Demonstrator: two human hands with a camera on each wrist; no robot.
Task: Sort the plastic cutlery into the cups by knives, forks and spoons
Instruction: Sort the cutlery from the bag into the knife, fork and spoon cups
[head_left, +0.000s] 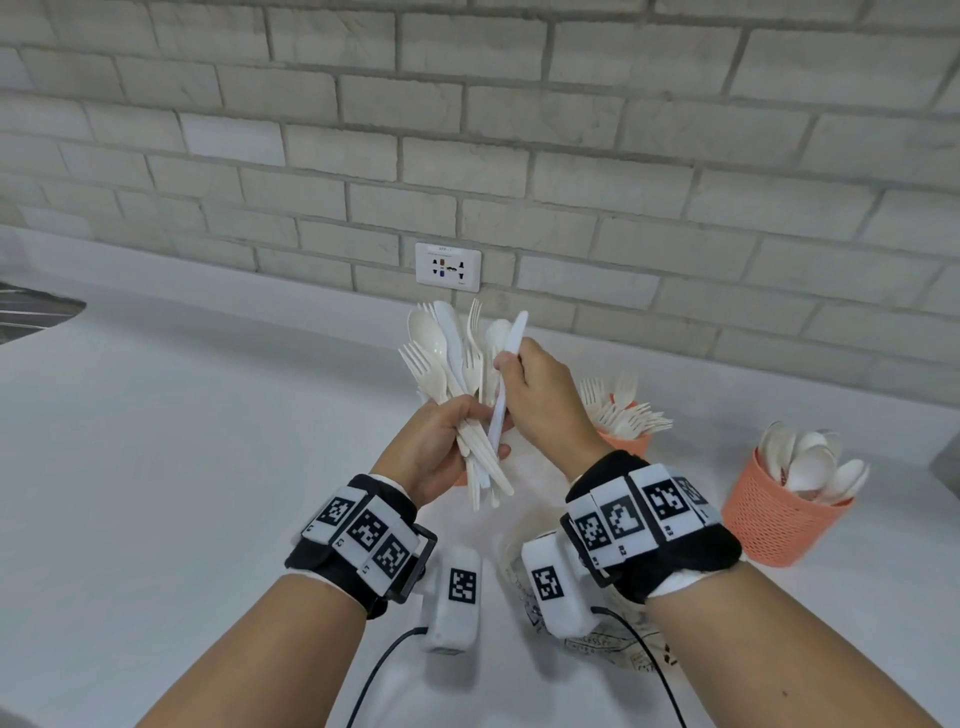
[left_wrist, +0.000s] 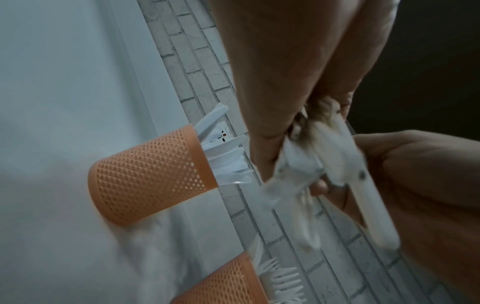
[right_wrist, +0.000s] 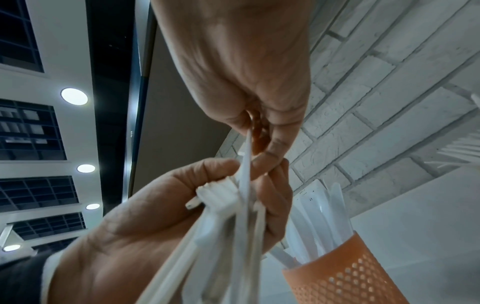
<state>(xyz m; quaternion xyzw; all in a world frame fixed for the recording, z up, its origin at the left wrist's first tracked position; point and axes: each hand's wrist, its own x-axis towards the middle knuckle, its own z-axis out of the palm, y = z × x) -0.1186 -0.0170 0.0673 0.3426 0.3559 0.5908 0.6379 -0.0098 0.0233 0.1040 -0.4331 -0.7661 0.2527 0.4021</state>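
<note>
three cups: we see each partly filled already, so our sorting is well along but not finished
sink (head_left: 36, 312): only a dark corner shows at the far left of the bench (head_left: 182, 441), well apart from our work
left hand (head_left: 441, 447): our fingers are curled round the handles of a mixed bundle (head_left: 452, 364) of spoons, forks and knives, held up above the bench; this bundle is what we have left to sort
knife (head_left: 506, 384): our right hand (head_left: 545, 400) pinches it near the blade end, its handle lying against the left hand's fingers; we judge it is being drawn from the bundle
knife cup (left_wrist: 145, 176): stands on the bench below our hands, hidden from the head view; the wrist views show white knives in it
fork cup (head_left: 626, 439): behind our right hand, forks fanning out of it
spoon cup (head_left: 779, 514): far right, well apart from the hands, full of spoons
wall socket (head_left: 448, 266): on the brick wall behind the bundle
printed sheet (head_left: 597, 642): lies under our right wrist; we cannot tell what it is
in the way: the raised bundle and our own hands cover the knife cup from above, so we judge the drop needs care
</note>
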